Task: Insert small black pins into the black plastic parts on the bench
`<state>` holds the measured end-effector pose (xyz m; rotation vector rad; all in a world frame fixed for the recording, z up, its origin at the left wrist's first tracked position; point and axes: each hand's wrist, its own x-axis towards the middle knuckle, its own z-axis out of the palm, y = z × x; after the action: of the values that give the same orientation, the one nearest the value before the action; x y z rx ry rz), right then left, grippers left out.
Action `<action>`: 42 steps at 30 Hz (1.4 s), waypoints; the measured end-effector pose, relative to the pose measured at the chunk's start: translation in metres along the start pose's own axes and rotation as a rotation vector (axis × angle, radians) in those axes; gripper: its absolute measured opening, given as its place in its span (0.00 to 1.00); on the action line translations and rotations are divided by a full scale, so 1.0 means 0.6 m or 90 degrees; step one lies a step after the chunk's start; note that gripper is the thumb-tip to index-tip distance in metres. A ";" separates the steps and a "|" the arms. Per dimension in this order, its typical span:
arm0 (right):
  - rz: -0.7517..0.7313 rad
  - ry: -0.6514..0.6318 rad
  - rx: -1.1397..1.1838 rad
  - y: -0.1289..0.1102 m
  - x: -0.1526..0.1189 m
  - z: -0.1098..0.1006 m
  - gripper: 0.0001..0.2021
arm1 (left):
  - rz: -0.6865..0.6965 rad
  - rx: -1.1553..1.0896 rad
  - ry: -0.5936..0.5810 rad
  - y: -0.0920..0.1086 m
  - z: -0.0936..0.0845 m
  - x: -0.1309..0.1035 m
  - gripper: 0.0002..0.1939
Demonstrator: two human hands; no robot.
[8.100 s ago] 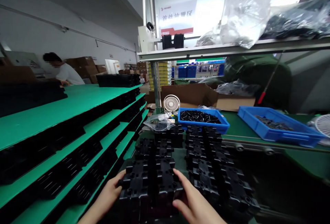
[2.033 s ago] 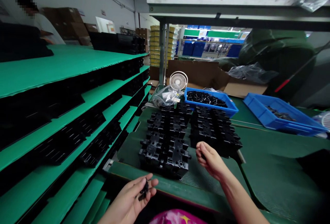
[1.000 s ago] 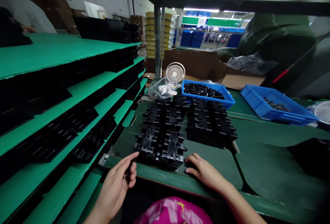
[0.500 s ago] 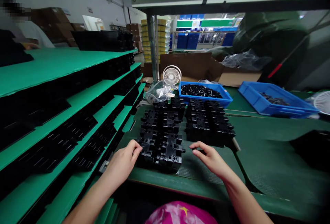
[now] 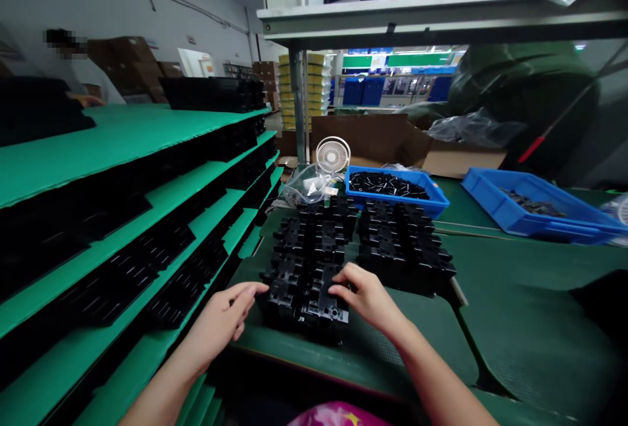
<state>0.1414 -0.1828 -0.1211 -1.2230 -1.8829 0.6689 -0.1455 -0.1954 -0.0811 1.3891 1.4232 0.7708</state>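
Note:
Two rows of black moulded plastic parts lie on the green bench mat (image 5: 515, 321). The nearest part (image 5: 301, 298) of the left row (image 5: 314, 243) sits right in front of me. My left hand (image 5: 223, 321) rests at its left edge, fingers stretched toward it and touching its corner. My right hand (image 5: 366, 295) lies on its right side, fingertips curled onto the top. The right row (image 5: 402, 246) is untouched.
Green shelf sheets (image 5: 122, 144) stacked with black parts fill the left. Beyond the rows are a clear bag (image 5: 307, 184), a small white fan (image 5: 332, 153), two blue bins (image 5: 392, 189) (image 5: 540, 210) and a cardboard box (image 5: 373, 138). A person (image 5: 78, 72) works at far left.
My right hand has moved left from the mat onto the nearest part's right side. My left hand has slid slightly back and lower along the part's left edge. The view has shifted.

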 end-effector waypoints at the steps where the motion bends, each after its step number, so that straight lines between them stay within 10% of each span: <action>1: -0.003 -0.013 -0.004 0.001 -0.002 -0.002 0.08 | -0.040 -0.110 -0.015 0.000 -0.002 -0.003 0.18; 7: 0.184 0.009 0.260 0.030 -0.030 -0.020 0.17 | -0.112 -0.470 -0.060 0.003 -0.020 0.004 0.15; 17: 0.198 0.100 0.495 0.042 -0.017 -0.046 0.17 | -0.112 -0.495 -0.010 -0.002 -0.018 0.047 0.13; 32: 0.112 0.077 0.290 0.023 0.053 -0.029 0.13 | 0.120 0.234 -0.059 0.036 -0.002 0.085 0.14; 42: 0.031 0.060 0.136 0.049 0.043 0.011 0.08 | 0.170 0.365 -0.050 0.048 0.015 0.108 0.10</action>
<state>0.1450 -0.1474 -0.1389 -1.1456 -1.6631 0.8025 -0.1188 -0.1295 -0.0708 2.0572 1.4760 0.4753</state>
